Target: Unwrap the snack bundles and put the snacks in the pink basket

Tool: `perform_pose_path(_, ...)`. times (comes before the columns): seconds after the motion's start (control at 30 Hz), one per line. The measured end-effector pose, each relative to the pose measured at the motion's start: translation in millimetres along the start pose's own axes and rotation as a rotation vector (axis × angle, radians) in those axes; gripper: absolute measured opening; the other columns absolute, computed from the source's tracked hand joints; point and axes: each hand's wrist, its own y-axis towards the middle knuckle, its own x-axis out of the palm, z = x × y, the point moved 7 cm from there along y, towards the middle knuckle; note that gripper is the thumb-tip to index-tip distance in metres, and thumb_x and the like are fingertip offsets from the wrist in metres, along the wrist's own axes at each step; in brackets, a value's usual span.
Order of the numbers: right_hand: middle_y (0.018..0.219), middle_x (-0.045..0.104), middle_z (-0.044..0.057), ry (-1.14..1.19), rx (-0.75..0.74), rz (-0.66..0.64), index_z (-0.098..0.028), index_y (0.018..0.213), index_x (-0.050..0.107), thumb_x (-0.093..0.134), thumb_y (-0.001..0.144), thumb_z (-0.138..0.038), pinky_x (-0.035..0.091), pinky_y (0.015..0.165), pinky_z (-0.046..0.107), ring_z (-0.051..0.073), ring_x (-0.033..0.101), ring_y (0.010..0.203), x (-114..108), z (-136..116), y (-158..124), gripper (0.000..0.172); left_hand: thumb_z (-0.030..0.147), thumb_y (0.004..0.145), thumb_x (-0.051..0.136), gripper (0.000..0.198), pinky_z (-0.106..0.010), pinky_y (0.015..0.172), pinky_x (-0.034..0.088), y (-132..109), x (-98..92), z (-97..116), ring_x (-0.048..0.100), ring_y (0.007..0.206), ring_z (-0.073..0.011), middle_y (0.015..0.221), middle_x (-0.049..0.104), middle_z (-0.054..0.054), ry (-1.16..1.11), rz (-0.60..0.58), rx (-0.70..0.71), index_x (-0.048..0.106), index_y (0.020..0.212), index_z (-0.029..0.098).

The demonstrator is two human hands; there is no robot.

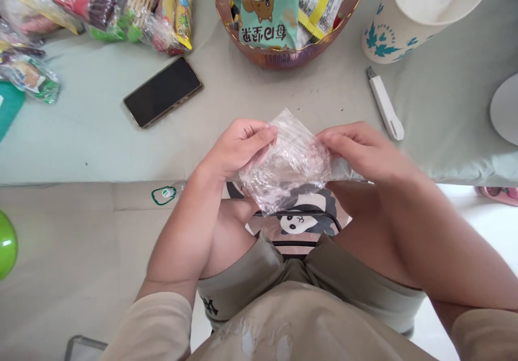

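Observation:
A crinkled clear plastic bag (287,167) is held between both hands over the table's front edge. My left hand (246,142) pinches its upper left side, the thumb lying on top of the film. At the right side, the fingertips of my right hand (352,145) are closed on the bag's edge. The bag looks see-through; I cannot make out anything inside it. A white utility knife (386,104) lies on the table just beyond my right hand. Farther off on the left lies a dark-screened phone (164,92).
A reddish bowl (275,60) holding snack packets, one a green nut packet (267,13), stands at the table's back. Right of it is a white paper bucket (384,32). Several wrapped snacks (178,15) crowd the back left. A panda-printed stool (315,223) shows between my legs.

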Motion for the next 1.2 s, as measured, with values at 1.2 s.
perform_pose_path(1.2, 0.061, 0.061, 0.0, 0.016, -0.281, 0.595, -0.022, 0.067, 0.058, 0.062, 0.1, -0.052, 0.041, 0.056, 0.031, 0.012, 0.054, 0.055, -16.6, 1.6, 3.0, 0.045, 0.069, 0.076, 0.082, 0.05, -0.023, 0.061, 0.061, 10.6, -16.8, -9.9, 0.077, 0.086, -0.0179, 0.096, 0.076, -0.004, -0.15, 0.525, 0.351, 0.071, 0.086, 0.022)
